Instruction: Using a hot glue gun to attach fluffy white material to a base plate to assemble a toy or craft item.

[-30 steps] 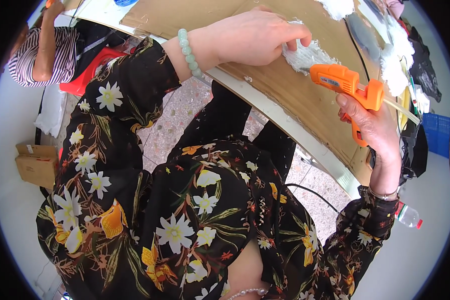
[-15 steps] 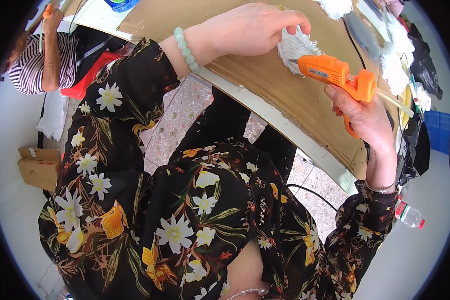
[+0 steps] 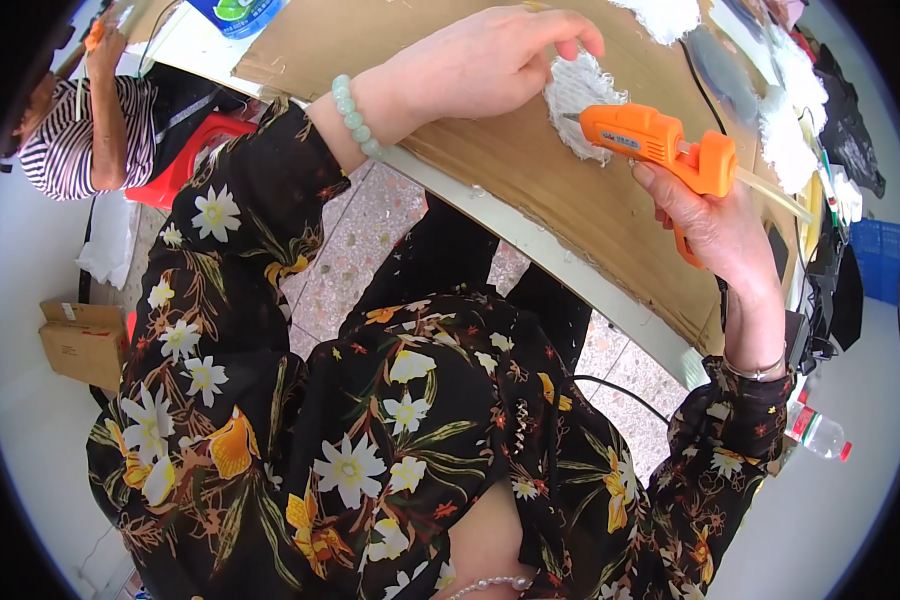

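My right hand grips an orange hot glue gun, its fingers wrapped round the handle. A pale glue stick juts out of the gun's back end. The nozzle points left, over a white, fuzzy-edged oval pad that lies on the brown cardboard. Whether the tip touches the pad, I cannot tell. At the pad's upper left hovers my left hand, fingers bent and apart from the thumb, with nothing visible in them.
More white fluffy pieces lie at the table's right, beside a dark cable. A blue-labelled container stands at the far left. Another person in a striped top works beyond it. A plastic bottle is at lower right.
The view has shifted slightly. My right hand and the glue gun appear a little farther left and up; my left hand also sits slightly farther left. The grip on the gun is unchanged.
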Demonstrator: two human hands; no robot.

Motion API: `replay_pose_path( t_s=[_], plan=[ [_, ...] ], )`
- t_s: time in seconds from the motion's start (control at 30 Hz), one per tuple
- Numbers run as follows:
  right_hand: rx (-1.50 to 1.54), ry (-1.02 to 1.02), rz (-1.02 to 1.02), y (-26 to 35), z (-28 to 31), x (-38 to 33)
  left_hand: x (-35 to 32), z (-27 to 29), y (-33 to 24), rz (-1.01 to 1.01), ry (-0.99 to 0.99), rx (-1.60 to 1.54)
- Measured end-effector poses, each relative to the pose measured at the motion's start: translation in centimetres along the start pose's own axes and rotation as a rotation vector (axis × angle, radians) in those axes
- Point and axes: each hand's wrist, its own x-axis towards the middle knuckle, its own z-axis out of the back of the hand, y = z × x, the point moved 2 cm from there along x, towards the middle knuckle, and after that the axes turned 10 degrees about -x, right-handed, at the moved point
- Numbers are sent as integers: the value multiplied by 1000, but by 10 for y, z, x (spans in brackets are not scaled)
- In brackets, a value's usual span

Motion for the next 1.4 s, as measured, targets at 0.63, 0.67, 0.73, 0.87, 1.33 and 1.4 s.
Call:
replay_pose_path(
  t_s=[0.63,0.67,0.73,0.87,1.33,1.4],
  plan=[
    [95,-48,101,0,0,17,7,-5,33,320,54,149],
    [112,-59,107,0,0,18,9,-5,33,319,52,150],
    [119,-70,124,-2,-2,19,13,-3,31,360,55,123],
    [113,-69,93,1,0,18,20,-6,36,367,24,83],
    [-27,-144,107,0,-4,4,40,-16,47,437,132,30],
    [-75,-157,125,0,-5,1,40,-14,43,450,116,7]
  ],
)
